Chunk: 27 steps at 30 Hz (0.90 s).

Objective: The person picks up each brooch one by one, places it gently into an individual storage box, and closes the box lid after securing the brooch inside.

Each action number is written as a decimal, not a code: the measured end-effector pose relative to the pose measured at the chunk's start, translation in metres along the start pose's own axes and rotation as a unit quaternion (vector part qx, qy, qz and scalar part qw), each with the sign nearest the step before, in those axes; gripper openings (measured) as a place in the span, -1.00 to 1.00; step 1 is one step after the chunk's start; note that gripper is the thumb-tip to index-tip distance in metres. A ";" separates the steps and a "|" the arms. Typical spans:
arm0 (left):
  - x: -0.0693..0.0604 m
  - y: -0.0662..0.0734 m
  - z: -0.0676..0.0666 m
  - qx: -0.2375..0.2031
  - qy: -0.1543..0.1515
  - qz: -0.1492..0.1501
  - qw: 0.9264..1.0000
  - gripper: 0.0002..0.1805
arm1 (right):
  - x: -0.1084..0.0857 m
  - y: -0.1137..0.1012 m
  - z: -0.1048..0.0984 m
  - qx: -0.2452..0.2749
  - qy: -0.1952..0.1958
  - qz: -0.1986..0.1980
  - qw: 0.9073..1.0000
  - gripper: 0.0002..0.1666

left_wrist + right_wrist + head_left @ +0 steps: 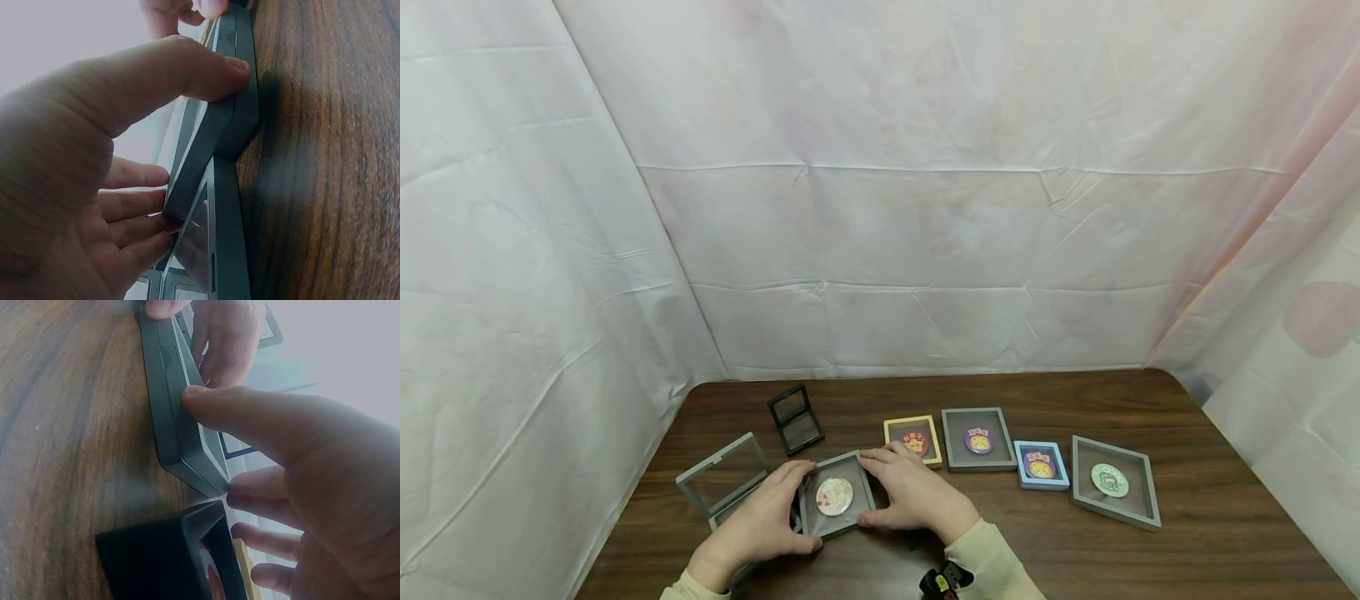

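Both hands hold a closed grey display case (850,518) with a round pale badge (834,497) inside it, at the front of the table. My left hand (763,517) grips its left side, the thumb on the near edge. From the right, my right hand (917,492) holds it, with the thumb near the front corner and the fingers at the back. In the left wrist view the case (215,125) overlaps the rim of an opened grey case (228,237). That opened case (700,479) stands partly behind my left hand, its lid raised.
A small black case (796,419) stands open at the back left. To the right lie badge-filled cases: yellow (935,437), grey (951,450), light blue (1043,486) and another grey (1138,508). A dark case (150,556) lies near the right hand in the right wrist view.
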<state>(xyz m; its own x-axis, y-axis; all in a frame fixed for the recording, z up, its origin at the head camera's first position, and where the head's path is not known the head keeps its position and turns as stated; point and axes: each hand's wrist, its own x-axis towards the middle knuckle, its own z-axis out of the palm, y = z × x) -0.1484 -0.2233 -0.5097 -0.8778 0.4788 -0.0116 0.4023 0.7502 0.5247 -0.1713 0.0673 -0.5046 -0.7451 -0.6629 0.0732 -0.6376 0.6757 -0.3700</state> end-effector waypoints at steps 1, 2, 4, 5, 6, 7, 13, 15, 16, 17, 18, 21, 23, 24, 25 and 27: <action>0.000 0.000 0.000 -0.002 -0.001 -0.002 1.000 0.21 | 0.000 0.000 0.000 0.000 -0.001 0.000 1.000 -0.02; 0.000 0.000 0.000 -0.003 -0.002 -0.003 1.000 0.21 | 0.000 0.000 0.000 -0.001 -0.002 0.001 1.000 -0.02; -0.001 -0.001 0.000 -0.006 -0.003 -0.005 1.000 0.22 | 0.000 0.000 0.000 -0.002 -0.003 0.001 1.000 -0.02; -0.001 -0.001 0.000 -0.007 -0.004 -0.005 1.000 0.22 | 0.000 0.000 0.000 -0.002 -0.004 0.001 1.000 -0.02; -0.001 -0.001 0.000 -0.006 -0.003 -0.004 1.000 0.22 | 0.001 0.000 0.000 -0.002 -0.005 0.002 1.000 -0.02; -0.001 -0.001 0.000 -0.006 -0.004 -0.004 1.000 0.22 | 0.001 0.000 0.000 -0.001 -0.006 0.002 1.000 -0.03; -0.001 0.001 -0.001 -0.001 0.001 0.000 1.000 0.21 | 0.001 0.000 0.000 0.001 -0.007 0.004 1.000 -0.02; -0.001 0.002 -0.001 -0.001 0.002 0.000 1.000 0.21 | 0.001 0.000 0.000 0.002 -0.008 0.005 1.000 -0.02; -0.001 0.002 -0.002 -0.001 0.003 0.000 1.000 0.20 | 0.000 0.000 0.000 0.002 -0.008 0.006 1.000 -0.02; -0.001 0.002 -0.002 -0.001 0.004 0.001 1.000 0.20 | 0.000 0.000 0.000 0.003 -0.008 0.007 1.000 -0.02; -0.001 0.003 -0.002 0.000 0.004 0.002 1.000 0.20 | 0.000 0.000 0.000 0.004 -0.009 0.008 1.000 -0.01; -0.001 0.005 -0.003 0.002 0.005 0.005 1.000 0.19 | 0.000 -0.001 0.000 0.005 -0.008 0.011 1.000 0.00; -0.002 0.005 -0.003 0.002 0.002 0.008 1.000 0.18 | 0.001 -0.001 0.000 0.006 -0.008 0.014 1.000 0.02; -0.002 0.006 -0.004 0.001 0.000 0.009 1.000 0.18 | 0.001 -0.001 0.000 0.007 -0.007 0.016 1.000 0.02; -0.002 0.006 -0.004 0.000 -0.002 0.010 1.000 0.18 | 0.001 -0.001 0.000 0.008 -0.007 0.017 1.000 0.02; -0.002 0.007 -0.005 -0.003 -0.006 0.008 1.000 0.19 | 0.001 -0.002 0.000 0.010 -0.008 0.021 1.000 0.03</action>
<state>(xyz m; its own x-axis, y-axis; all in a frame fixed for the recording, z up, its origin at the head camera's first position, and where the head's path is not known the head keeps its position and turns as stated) -0.1447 -0.2213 -0.5019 -0.8681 0.4962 -0.0140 0.4142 0.7396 0.5306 -0.1707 0.0658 -0.5041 -0.7684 -0.6386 0.0421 -0.6008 0.6970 -0.3915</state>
